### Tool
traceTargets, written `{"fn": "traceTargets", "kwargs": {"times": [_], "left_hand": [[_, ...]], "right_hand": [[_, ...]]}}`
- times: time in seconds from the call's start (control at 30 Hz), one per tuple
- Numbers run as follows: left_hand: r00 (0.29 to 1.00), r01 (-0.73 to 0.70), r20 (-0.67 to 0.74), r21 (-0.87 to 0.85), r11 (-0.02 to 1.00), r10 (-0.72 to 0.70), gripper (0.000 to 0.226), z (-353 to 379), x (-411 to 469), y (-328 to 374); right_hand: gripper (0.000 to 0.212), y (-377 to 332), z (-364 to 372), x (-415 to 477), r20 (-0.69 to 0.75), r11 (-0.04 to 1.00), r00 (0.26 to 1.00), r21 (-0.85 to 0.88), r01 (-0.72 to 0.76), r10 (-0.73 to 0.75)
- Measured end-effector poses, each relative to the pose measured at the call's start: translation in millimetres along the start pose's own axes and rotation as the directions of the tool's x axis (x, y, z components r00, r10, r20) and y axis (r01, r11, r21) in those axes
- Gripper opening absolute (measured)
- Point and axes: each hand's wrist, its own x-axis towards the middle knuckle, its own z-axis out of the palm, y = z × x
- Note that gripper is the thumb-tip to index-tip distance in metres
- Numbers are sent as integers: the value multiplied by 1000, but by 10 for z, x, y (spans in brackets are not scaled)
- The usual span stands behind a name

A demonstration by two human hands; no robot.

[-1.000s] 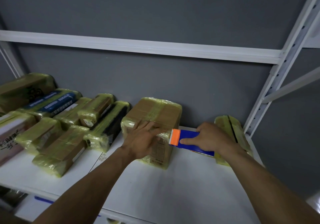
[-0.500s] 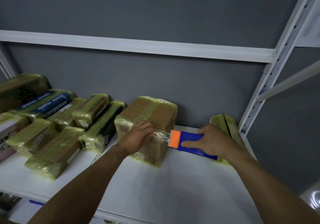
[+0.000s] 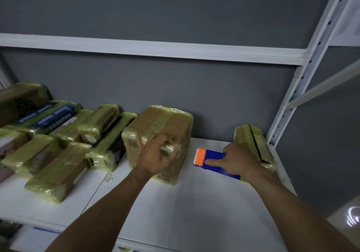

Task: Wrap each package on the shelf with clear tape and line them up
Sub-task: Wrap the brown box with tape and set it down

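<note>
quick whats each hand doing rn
Left hand: fingers curled over the top edge of the box, holding it.
Right hand: holding the blue tape dispenser.

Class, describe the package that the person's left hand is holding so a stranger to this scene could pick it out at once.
Start at the white shelf board below the grey wall. Near its middle, between the flat packages on the left and the blue tape dispenser, stands the brown box gripped by the left hand. It alone is tall and blocky; the packages beside it are slim.
</note>
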Motion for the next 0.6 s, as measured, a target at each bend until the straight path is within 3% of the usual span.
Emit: {"fn": "traceTargets", "kwargs": {"times": [0.1, 0.33, 0.6], "left_hand": [[1000, 31, 8, -70, 997, -30, 43, 45, -19, -7], [1000, 18, -19, -35, 999, -19, 57, 135, -31, 16], [1000, 22, -14, 39, 999, -22, 42, 189, -1, -16]], "right_hand": [[75, -131, 138, 139, 21, 1000, 1000, 13, -6, 6], [81, -399, 244, 375, 68, 1000, 998, -16, -17, 18], [73, -563, 296, 386, 5, 999, 1000, -36, 5, -5]]}}
